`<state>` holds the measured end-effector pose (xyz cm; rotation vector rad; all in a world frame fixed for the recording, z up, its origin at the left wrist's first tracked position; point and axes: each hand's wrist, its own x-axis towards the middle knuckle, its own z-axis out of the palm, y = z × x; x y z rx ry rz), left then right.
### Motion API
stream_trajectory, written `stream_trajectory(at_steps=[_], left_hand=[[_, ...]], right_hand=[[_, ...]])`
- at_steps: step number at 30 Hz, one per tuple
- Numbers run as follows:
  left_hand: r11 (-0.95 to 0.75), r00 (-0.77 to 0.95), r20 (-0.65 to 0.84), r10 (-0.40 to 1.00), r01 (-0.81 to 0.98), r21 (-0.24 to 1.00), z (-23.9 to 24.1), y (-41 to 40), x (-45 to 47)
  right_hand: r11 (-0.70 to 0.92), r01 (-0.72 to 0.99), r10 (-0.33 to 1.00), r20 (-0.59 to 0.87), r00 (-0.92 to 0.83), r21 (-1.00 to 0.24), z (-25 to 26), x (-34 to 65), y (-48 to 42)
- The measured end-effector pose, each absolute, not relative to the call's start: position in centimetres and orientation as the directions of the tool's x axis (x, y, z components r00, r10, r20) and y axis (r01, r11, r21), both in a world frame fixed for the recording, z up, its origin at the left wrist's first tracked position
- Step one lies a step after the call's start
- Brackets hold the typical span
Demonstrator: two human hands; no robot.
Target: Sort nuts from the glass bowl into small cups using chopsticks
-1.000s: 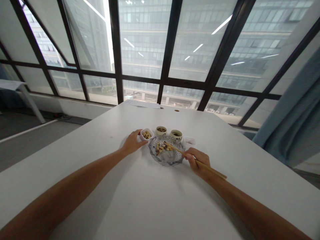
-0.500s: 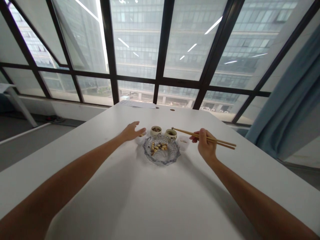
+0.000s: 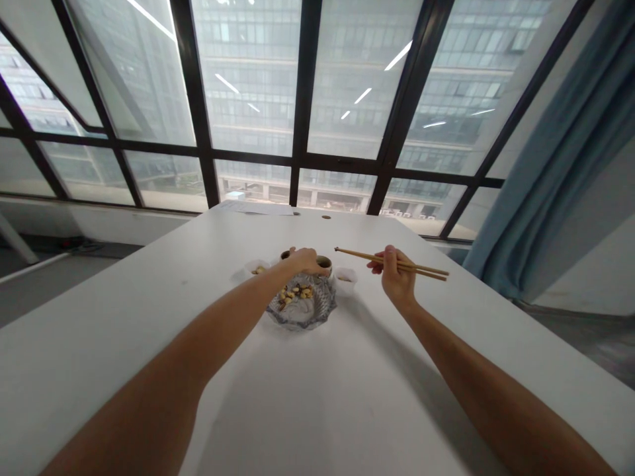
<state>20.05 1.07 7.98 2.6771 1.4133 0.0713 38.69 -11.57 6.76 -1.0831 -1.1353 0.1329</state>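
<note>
My right hand (image 3: 397, 272) grips a pair of wooden chopsticks (image 3: 421, 270). A tiny dark piece sits at their tips, just right of and above a small round cup (image 3: 324, 262). My left hand (image 3: 305, 262) reaches over the back of a clear glass bowl (image 3: 322, 311), its thumb across the front of that cup and its other fingers by the far side, partly hidden. Yellowish and dark nut-like pieces (image 3: 297, 294) lie in the glass bowl. A second small cup (image 3: 284, 254) is mostly covered by my left hand.
A small white dish (image 3: 256, 268) with pale pieces stands left of the glass bowl, another white dish (image 3: 346, 277) to its right. Papers (image 3: 255, 208) lie at the white table's far edge, before large windows. A blue curtain (image 3: 536, 158) hangs at right.
My left hand has moved right, from the left white dish to the right small cup. My right hand still holds the chopsticks near that cup. The view has shifted slightly right.
</note>
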Motion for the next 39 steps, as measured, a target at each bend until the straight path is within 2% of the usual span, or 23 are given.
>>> stream_trajectory(at_steps=[2, 7, 10, 14, 20, 24, 27, 31, 35, 39], left_hand=[[-0.57, 0.567, 0.057, 0.821, 0.813, 0.117, 7.7, 1.2, 20.1], [-0.684, 0.614, 0.387, 0.688, 0.727, 0.063, 6.6, 1.8, 19.3], [-0.693, 0.605, 0.425, 0.673, 0.717, 0.077, 6.5, 1.9, 18.9], [-0.703, 0.616, 0.417, 0.668, 0.707, 0.082, 6.9, 1.4, 18.7], [-0.729, 0.637, 0.413, 0.651, 0.676, 0.107, 7.3, 0.6, 18.9], [-0.713, 0.633, 0.379, 0.675, 0.693, 0.111, 7.8, 0.4, 19.2], [-0.691, 0.64, 0.295, 0.71, 0.713, 0.117, 8.1, 0.7, 19.4], [-0.671, 0.651, 0.168, 0.74, 0.73, 0.129, 8.3, 1.5, 19.6], [-0.645, 0.642, 0.071, 0.763, 0.751, 0.137, 8.1, 2.2, 19.8], [-0.636, 0.642, 0.02, 0.766, 0.754, 0.163, 8.1, 2.3, 19.6]], right_hand=[[0.52, 0.425, 0.568, 0.671, 0.476, -0.741, 6.9, 38.8, -11.6], [0.533, 0.449, 0.545, 0.696, 0.467, -0.718, 6.9, 38.8, -11.7], [0.545, 0.461, 0.533, 0.714, 0.453, -0.7, 6.8, 38.5, -11.9], [0.535, 0.522, 0.539, 0.744, 0.395, -0.664, 6.1, 38.3, -12.0], [0.503, 0.742, 0.66, 0.752, 0.002, -0.443, 5.2, 38.2, -11.8], [0.482, 0.791, 0.662, 0.748, -0.047, -0.377, 5.5, 38.0, -11.9], [0.449, 0.781, 0.626, 0.777, 0.071, -0.433, 6.1, 37.8, -12.3], [0.49, 0.66, 0.611, 0.765, 0.205, -0.569, 7.4, 37.5, -13.2], [0.522, 0.55, 0.691, 0.701, 0.175, -0.652, 8.8, 36.6, -14.0], [0.466, 0.544, 0.78, 0.615, 0.12, -0.698, 8.7, 35.1, -14.1]])
